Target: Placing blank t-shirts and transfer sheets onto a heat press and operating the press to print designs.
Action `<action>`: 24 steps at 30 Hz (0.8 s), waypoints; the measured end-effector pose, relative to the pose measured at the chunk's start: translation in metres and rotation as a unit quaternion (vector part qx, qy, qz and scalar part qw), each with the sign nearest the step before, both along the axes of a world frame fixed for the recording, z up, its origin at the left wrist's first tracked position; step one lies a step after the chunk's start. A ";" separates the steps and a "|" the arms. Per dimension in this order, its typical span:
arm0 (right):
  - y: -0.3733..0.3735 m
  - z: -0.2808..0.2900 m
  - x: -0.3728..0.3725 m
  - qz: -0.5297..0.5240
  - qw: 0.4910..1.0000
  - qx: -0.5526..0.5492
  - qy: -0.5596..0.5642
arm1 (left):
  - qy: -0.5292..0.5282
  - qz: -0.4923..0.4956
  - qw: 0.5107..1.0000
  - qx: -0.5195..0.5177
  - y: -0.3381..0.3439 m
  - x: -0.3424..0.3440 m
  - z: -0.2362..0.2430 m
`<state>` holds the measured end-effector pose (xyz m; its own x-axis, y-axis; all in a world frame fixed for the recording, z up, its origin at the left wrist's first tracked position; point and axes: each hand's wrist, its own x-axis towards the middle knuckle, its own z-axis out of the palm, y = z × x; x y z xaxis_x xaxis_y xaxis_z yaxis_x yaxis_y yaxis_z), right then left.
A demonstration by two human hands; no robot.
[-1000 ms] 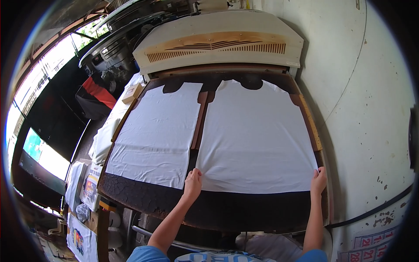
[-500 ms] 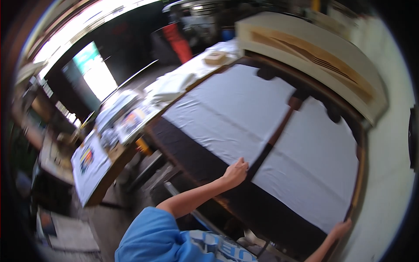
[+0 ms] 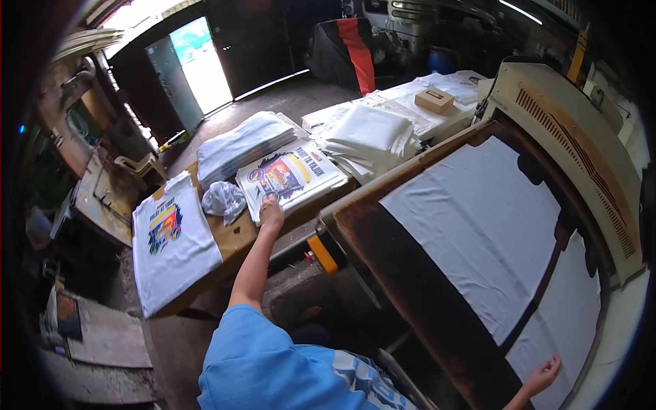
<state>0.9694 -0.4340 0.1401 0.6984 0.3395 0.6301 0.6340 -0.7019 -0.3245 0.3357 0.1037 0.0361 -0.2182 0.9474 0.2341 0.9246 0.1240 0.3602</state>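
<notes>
Head view is showing the large heat press (image 3: 567, 116) taking up the right half of the scene, its cream-coloured upper housing with a slotted vent running along the far right and its dark, scorched bed (image 3: 410, 273) stretching toward the lower middle. Two white shirts (image 3: 492, 225) are lying flat and side by side on that bed, separated by a dark strip. To the left of the press, a wooden table (image 3: 236, 239) is standing beside it, carrying a printed white shirt (image 3: 171, 246) that is draping over its near left corner, folded stacks of white shirts (image 3: 372, 140) farther back, and a pile of printed transfer sheets (image 3: 290, 178) with a colourful picture on top, lying between the stacks and the table's front edge. A crumpled clear plastic bag (image 3: 223, 200) is sitting just beside those sheets on their left. A small cardboard box (image 3: 434, 100) is resting on the white cloth near the press's far corner.

The person's left arm, in a blue sleeve, is stretching out across the gap to the table. The left hand (image 3: 271, 212) is lying on the near edge of the printed transfer sheets, fingers bent down onto the paper; whether they are pinching a sheet, I cannot tell. The right hand (image 3: 543, 376) is resting at the bottom right on the near edge of the right-hand white shirt, fingers loosely spread and touching the cloth, not clamped around anything.
</notes>
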 end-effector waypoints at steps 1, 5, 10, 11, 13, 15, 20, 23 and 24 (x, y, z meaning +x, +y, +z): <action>0.021 0.001 -0.029 -0.007 1.000 -0.006 -0.001 | 0.011 -0.016 1.000 -0.013 0.020 -0.026 -0.018; 0.130 0.017 -0.152 0.078 0.995 -0.036 0.042 | 0.066 -0.068 0.992 -0.081 0.062 -0.061 -0.078; 0.217 0.058 -0.253 0.167 0.983 -0.073 0.035 | 0.110 -0.165 0.973 -0.119 0.087 -0.091 -0.111; 0.229 0.064 -0.265 0.166 0.983 -0.073 0.036 | 0.107 -0.173 0.971 -0.126 0.093 -0.102 -0.112; 0.248 0.076 -0.290 0.149 0.979 -0.068 0.122 | 0.102 -0.180 0.975 -0.084 0.104 -0.115 -0.107; 0.255 0.063 -0.301 0.176 0.977 -0.002 0.118 | 0.066 -0.211 0.974 -0.057 0.116 -0.073 -0.065; 0.358 0.042 -0.420 0.265 0.775 0.153 0.553 | -0.294 -0.419 0.850 0.120 0.098 -0.001 0.146; 0.395 -0.002 -0.451 0.297 0.517 0.159 0.787 | -0.434 -0.481 0.760 0.046 0.062 0.041 0.238; 0.408 0.017 -0.468 0.326 0.389 0.187 0.841 | -0.457 -0.497 0.735 0.066 0.056 0.048 0.252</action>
